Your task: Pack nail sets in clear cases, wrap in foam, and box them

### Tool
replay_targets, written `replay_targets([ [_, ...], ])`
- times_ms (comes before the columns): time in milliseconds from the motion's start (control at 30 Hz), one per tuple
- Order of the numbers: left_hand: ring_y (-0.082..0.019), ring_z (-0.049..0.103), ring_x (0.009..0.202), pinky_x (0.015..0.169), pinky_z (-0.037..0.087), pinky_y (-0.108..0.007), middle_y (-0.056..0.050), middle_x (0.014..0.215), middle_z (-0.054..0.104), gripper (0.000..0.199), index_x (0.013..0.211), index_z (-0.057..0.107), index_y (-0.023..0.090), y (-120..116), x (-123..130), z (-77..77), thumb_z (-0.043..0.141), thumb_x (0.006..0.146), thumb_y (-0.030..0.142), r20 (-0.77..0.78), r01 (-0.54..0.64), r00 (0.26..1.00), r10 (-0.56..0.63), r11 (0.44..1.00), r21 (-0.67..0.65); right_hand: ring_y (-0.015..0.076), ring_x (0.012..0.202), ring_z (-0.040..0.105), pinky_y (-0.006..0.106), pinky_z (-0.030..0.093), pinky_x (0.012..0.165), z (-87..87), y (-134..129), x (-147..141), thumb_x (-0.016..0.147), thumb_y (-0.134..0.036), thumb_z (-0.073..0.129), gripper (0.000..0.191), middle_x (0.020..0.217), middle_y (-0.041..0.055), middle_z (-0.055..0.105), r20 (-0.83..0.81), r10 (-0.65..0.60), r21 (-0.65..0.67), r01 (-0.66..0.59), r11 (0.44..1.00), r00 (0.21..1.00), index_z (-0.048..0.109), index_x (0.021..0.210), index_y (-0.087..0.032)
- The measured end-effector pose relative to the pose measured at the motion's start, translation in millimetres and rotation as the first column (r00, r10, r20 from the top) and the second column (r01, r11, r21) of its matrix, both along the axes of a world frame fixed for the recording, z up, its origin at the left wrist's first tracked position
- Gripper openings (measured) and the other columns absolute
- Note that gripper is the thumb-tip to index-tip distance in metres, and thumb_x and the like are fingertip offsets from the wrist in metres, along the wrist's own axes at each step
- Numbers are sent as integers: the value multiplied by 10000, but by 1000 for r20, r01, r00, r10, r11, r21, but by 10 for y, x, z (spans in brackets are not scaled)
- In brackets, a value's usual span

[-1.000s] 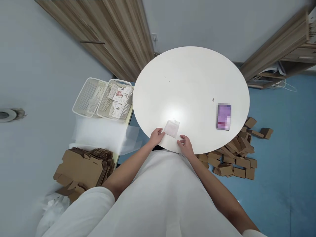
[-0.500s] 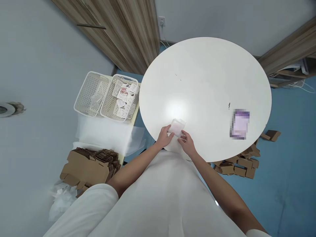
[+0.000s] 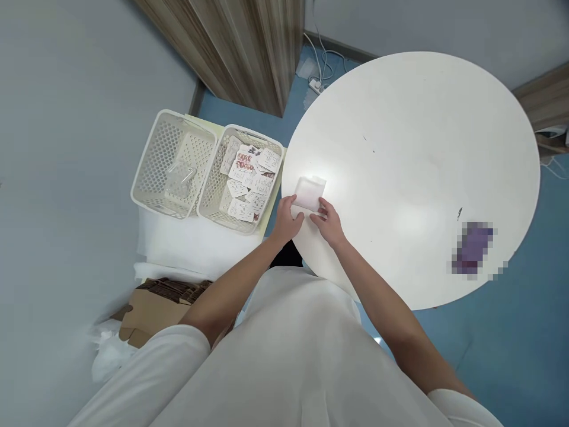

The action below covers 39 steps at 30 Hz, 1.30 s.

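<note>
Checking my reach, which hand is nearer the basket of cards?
Left. Your left hand is right of the basket of cards; your right hand is farther right.

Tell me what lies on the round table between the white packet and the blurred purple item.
Bare white tabletop with glare, past the right hand by the packet, and a small dark mark near the purple item, seen in the head view.

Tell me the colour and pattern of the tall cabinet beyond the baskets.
Brown wood-grain streaks on the cabinet, best in the head view.
</note>
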State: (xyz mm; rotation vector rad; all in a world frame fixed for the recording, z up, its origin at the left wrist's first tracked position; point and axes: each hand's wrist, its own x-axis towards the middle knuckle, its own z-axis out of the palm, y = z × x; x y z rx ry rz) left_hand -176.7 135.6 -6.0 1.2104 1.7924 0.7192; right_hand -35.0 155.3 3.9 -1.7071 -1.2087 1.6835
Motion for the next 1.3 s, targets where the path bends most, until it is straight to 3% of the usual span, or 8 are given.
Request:
replay_targets([
  [167, -213, 306, 1244, 967, 357, -355, -63, 1299, 351, 555, 1250, 379, 246, 131, -152, -20, 494, 721, 124, 0, -4, 1000, 4, 1000, 26, 199, 1135, 420, 359, 422, 899, -6, 151, -224, 713, -345, 560, 653, 1336, 55, 363, 18, -3, 34, 3, 999, 1000, 320, 1316, -277],
  [400, -233, 240, 1289, 1040, 271, -400, -78, 1366, 256, 588, 1293, 313, 248, 118, -177, 8, 524, 747, 200, 38, 85, 996, -86, 996, 16, 229, 1170, 387, 399, 402, 914, -21, 129, -229, 677, -374, 603, 737, 1378, 53, 313, 110, 42, 73, -50, 996, 993, 283, 1335, -284],
  [500, -238, 175, 1319, 1067, 208, -427, -83, 1398, 212, 614, 1315, 267, 254, 72, -168, 38, 524, 759, 226, 33, 110, 993, -110, 994, -4, 239, 1197, 357, 406, 404, 914, 26, 70, -173, 684, -404, 603, 771, 1413, 42, 261, 124, 53, 58, -61, 996, 991, 234, 1353, -302],
  [733, -273, 101, 1339, 1048, 208, -482, -110, 1447, 105, 670, 1340, 210, 241, -222, -138, 144, 545, 761, 290, 8, 132, 991, -132, 988, -82, 229, 1169, 400, 397, 417, 905, 162, -252, 66, 699, -412, 584, 757, 1420, 45, 259, 151, 75, -2, -75, 997, 986, 223, 1357, -317],
  [833, -274, 141, 1331, 1048, 219, -467, -117, 1435, 161, 615, 1323, 270, 213, -411, -136, 242, 526, 771, 308, -6, 172, 985, -174, 980, -103, 214, 1085, 478, 383, 447, 862, 284, -425, 211, 705, -401, 574, 727, 1399, 63, 302, 132, 106, -15, -105, 994, 986, 247, 1349, -312],
  [1000, -256, 316, 1262, 1024, 287, -405, -113, 1331, 377, 448, 1199, 452, 191, -633, -112, 459, 516, 773, 315, -36, 256, 966, -256, 967, -16, 168, 876, 577, 373, 477, 794, 512, -660, 530, 705, -390, 573, 650, 1301, 85, 433, 94, 171, 13, -173, 985, 981, 344, 1303, -274],
  [1133, -237, 503, 1092, 906, 406, -355, -123, 1225, 491, 407, 1149, 495, 161, -689, 37, 602, 503, 772, 315, -15, 197, 980, -197, 980, -20, 171, 851, 582, 366, 473, 784, 580, -775, 756, 706, -395, 567, 544, 1183, 85, 531, 65, 153, 62, -157, 986, 986, 458, 1215, -236],
  [1300, -223, 531, 1043, 835, 433, -329, -113, 1216, 515, 419, 1133, 506, 165, -859, 353, 734, 511, 759, 352, 21, 172, 985, -171, 985, -29, 170, 868, 585, 348, 449, 831, 582, -981, 953, 709, -415, 557, 459, 1125, 67, 570, -4, 226, 66, -225, 972, 974, 530, 1129, -231],
])
